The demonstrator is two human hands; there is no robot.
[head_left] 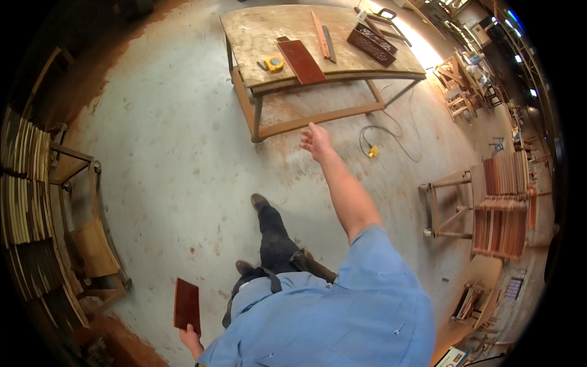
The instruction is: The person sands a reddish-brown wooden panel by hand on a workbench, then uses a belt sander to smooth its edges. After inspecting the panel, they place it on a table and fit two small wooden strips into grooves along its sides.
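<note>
At the far left, racks hold stacked wooden slats (pixel 24 183), and near them stands a small wooden chair frame (pixel 92 244). Your left hand (pixel 191 337), low at the near left, has its grip closed on the bottom edge of one dark red-brown panel (pixel 187 304); the panel is a flat rectangle beside your left hip, its long axis running near to far, and its free end points away from you over the concrete floor (pixel 165 153). Moving right, your right hand (pixel 316 140) is stretched out over the floor with its fingers loosely spread, holding nothing and touching nothing, just short of the wooden table. On the tabletop (pixel 263 30) at the far side you have one yellow tape measure (pixel 274 63), and touching distance to its right one reddish panel (pixel 301 61) lying flat with its long axis running near-right to far-left. Further right lie two long narrow strips (pixel 324 37) and one dark carved panel (pixel 372 44). At the right, a stand (pixel 504 208) carries upright reddish slats.
</note>
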